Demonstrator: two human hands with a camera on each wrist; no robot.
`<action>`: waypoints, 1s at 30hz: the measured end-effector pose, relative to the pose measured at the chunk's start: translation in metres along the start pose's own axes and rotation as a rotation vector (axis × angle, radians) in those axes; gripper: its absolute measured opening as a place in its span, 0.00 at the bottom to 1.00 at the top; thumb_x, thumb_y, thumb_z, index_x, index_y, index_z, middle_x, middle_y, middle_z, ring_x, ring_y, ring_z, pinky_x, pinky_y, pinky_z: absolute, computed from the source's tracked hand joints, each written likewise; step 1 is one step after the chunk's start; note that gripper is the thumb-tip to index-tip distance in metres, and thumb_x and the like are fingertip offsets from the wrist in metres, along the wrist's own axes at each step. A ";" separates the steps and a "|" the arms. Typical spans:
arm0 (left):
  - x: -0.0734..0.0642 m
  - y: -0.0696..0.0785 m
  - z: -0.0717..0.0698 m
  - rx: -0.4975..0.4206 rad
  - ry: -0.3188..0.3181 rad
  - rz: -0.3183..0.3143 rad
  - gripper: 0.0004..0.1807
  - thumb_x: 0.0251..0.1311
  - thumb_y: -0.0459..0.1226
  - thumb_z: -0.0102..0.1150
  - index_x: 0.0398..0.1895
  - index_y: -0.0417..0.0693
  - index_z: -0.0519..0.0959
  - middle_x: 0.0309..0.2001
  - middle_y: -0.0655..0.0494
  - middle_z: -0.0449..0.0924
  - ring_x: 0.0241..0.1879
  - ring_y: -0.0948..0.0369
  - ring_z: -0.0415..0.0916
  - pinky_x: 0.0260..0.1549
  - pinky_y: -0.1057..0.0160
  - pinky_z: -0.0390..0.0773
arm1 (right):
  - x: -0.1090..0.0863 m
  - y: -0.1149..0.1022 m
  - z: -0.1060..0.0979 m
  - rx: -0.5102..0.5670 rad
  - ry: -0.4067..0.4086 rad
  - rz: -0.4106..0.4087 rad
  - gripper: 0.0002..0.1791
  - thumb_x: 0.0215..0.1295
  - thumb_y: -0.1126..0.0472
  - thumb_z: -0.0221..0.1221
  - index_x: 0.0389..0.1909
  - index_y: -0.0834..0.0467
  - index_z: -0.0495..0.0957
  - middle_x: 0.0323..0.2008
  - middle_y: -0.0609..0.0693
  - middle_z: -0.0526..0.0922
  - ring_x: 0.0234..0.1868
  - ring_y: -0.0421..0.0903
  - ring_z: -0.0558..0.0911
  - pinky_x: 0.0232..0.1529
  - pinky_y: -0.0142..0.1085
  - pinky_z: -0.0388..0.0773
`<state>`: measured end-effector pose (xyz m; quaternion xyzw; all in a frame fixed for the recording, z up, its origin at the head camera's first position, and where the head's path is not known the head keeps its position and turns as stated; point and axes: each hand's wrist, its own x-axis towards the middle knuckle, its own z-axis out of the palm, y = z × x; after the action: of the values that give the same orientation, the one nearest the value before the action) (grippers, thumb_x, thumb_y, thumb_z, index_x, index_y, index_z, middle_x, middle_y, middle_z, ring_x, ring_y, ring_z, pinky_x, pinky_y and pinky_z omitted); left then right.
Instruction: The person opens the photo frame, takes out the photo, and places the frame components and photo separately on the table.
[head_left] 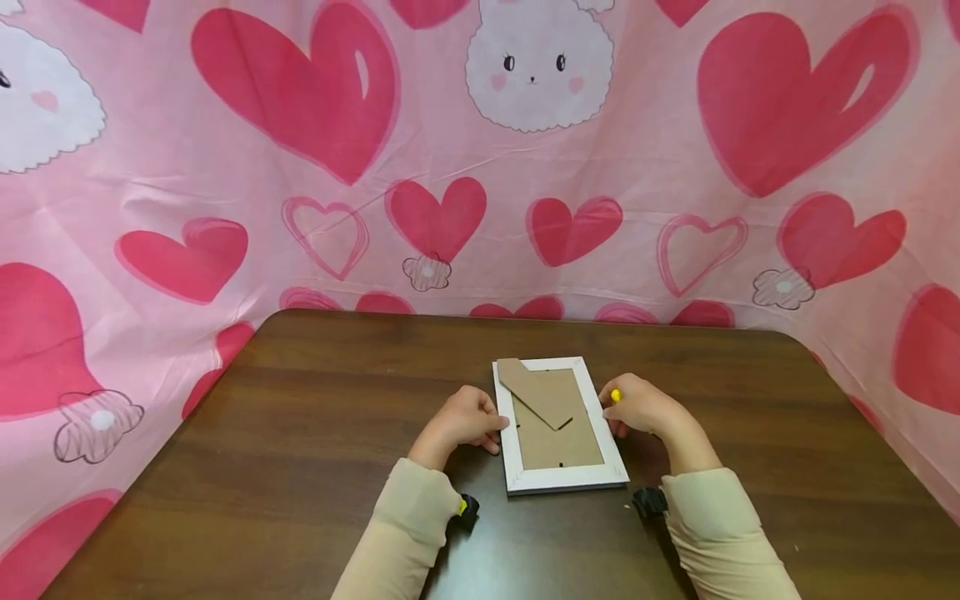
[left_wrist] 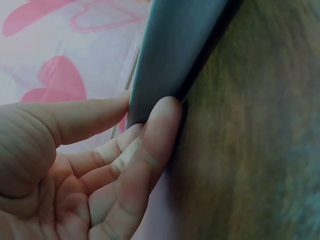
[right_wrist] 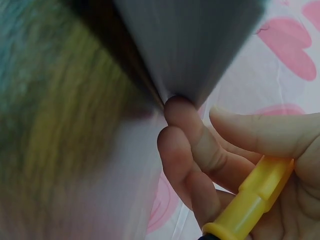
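A white picture frame (head_left: 567, 477) lies face down on the table, its brown backing board (head_left: 542, 452) and slanted stand leg (head_left: 536, 396) facing up. Small dark tabs show along the backing's edges. At the frame's left side, my left hand (head_left: 467, 419) pinches the edge, thumb on top and fingers against the side; the left wrist view shows this grip closely. My right hand (head_left: 637, 405) is at the opposite side, its fingertips (right_wrist: 181, 112) touching the frame's side wall. Held in that same hand is a yellow-handled tool (right_wrist: 255, 192) with a black end, lying across the palm under the thumb.
The dark brown wooden table (head_left: 300, 467) extends around the frame on all sides. Behind it hangs a pink cloth (head_left: 450, 150) printed with hearts and white animal faces. Black wrist devices (head_left: 650, 502) sit by both cuffs, close to the tabletop.
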<state>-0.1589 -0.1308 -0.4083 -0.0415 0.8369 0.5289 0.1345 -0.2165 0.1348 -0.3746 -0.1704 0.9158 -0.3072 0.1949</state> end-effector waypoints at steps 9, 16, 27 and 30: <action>0.003 0.000 0.005 0.029 0.040 0.041 0.09 0.61 0.33 0.66 0.27 0.38 0.77 0.18 0.50 0.79 0.16 0.63 0.81 0.23 0.66 0.79 | -0.004 0.002 -0.004 0.023 -0.029 -0.032 0.03 0.61 0.74 0.58 0.35 0.71 0.76 0.17 0.55 0.79 0.15 0.43 0.77 0.24 0.36 0.77; 0.007 -0.003 0.009 0.064 0.081 0.077 0.10 0.61 0.34 0.66 0.26 0.39 0.77 0.18 0.50 0.80 0.17 0.60 0.82 0.26 0.67 0.78 | -0.005 0.004 -0.007 0.043 -0.080 -0.013 0.03 0.63 0.74 0.56 0.32 0.68 0.71 0.17 0.55 0.80 0.17 0.43 0.78 0.25 0.37 0.79; 0.007 0.000 0.011 0.124 0.114 0.087 0.10 0.62 0.36 0.65 0.26 0.41 0.78 0.19 0.49 0.80 0.18 0.59 0.82 0.26 0.65 0.75 | -0.004 0.006 -0.010 0.026 -0.098 0.015 0.04 0.65 0.71 0.55 0.32 0.65 0.71 0.18 0.55 0.81 0.17 0.44 0.79 0.27 0.39 0.80; 0.008 0.002 0.012 0.149 0.119 0.100 0.10 0.62 0.37 0.65 0.26 0.41 0.78 0.19 0.48 0.80 0.18 0.59 0.82 0.24 0.65 0.71 | -0.004 0.009 -0.012 0.022 -0.102 0.011 0.05 0.66 0.71 0.56 0.30 0.65 0.71 0.17 0.56 0.82 0.17 0.45 0.79 0.27 0.39 0.80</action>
<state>-0.1645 -0.1189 -0.4134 -0.0208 0.8815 0.4679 0.0607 -0.2197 0.1492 -0.3705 -0.1788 0.9022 -0.3070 0.2446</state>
